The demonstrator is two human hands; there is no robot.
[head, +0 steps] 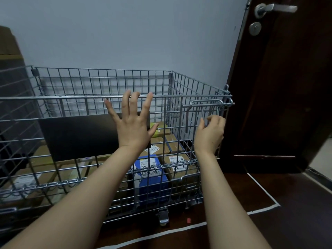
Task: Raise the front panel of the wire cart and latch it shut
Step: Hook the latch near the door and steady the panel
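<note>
**Panel up, fingers on the latch**

Your left hand (133,126) is spread flat, fingers wide apart, against the raised front panel (80,141) of the wire cart (186,87) near its top rail. Your right hand (210,134) pinches the latch (206,105) loop at the panel's right corner.

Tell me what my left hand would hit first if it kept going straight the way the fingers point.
Probably the top rail of the raised front panel: the left hand is spread flat with fingertips already at that rail. Past it looks open up to the back wall, though depth is hard to judge.
</note>
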